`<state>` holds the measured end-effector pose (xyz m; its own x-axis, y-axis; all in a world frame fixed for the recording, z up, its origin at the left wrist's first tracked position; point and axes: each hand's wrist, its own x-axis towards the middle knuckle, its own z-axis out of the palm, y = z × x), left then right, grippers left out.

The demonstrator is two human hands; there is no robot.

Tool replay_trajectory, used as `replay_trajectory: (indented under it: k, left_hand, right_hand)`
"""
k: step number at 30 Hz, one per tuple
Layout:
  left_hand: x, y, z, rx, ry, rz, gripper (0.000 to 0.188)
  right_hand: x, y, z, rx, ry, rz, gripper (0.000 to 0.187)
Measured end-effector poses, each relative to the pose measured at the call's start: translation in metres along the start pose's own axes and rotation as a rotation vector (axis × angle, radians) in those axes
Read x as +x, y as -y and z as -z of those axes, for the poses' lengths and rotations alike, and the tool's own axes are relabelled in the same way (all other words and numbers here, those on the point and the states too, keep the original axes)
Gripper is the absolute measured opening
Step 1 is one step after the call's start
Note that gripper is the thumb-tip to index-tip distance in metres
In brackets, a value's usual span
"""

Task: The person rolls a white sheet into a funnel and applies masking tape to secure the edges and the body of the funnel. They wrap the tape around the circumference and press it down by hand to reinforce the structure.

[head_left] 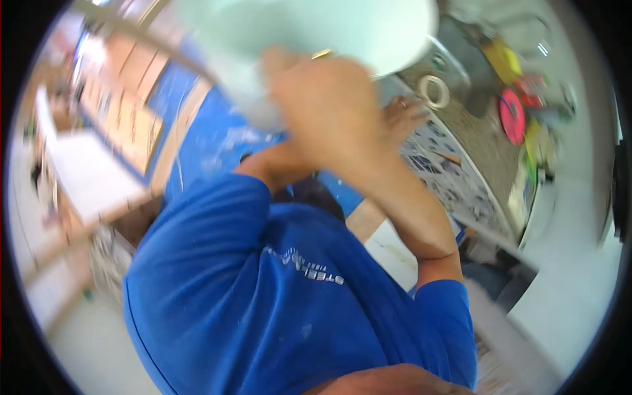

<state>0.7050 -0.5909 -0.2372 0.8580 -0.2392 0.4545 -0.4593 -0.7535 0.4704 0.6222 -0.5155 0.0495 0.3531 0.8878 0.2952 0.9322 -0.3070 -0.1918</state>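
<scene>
A large pale white-green rounded vessel (388, 39) fills the top of the view, its lower part blurred. My right hand (329, 99), with a gold ring on a finger, overlaps the near side of this vessel. Its fingers are curled closed, but motion blur and the back of the hand hide what they grip. Crossing beneath the right forearm, my left arm reaches rightward. My left hand (405, 120) shows partly beyond it, its fingers stretched out by the edge of a brown worktop (484, 155), close to a cream ring like a tape roll (433, 91).
On the worktop lie a grey container (461, 62), a yellow item (503, 60), a pink disc (512, 117) and a dark-and-white patterned panel (447, 178). Leftward are a blue surface (220, 131), a wooden strip (179, 135), cardboard boxes (128, 125) and a white sheet (95, 171).
</scene>
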Motion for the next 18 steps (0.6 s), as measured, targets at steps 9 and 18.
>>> replay_trajectory:
  k: [9, 18]
  left_hand:
    - [-0.167, 0.020, 0.018, -0.427, 0.231, 0.340, 0.045]
    - [-0.427, 0.089, 0.022, -0.656, 0.786, 0.757, 0.050]
  right_hand:
    - [0.020, 0.010, 0.001, -0.225, 0.050, -0.136, 0.047]
    - [0.063, 0.047, -0.026, 0.142, -0.117, -0.258, 0.024]
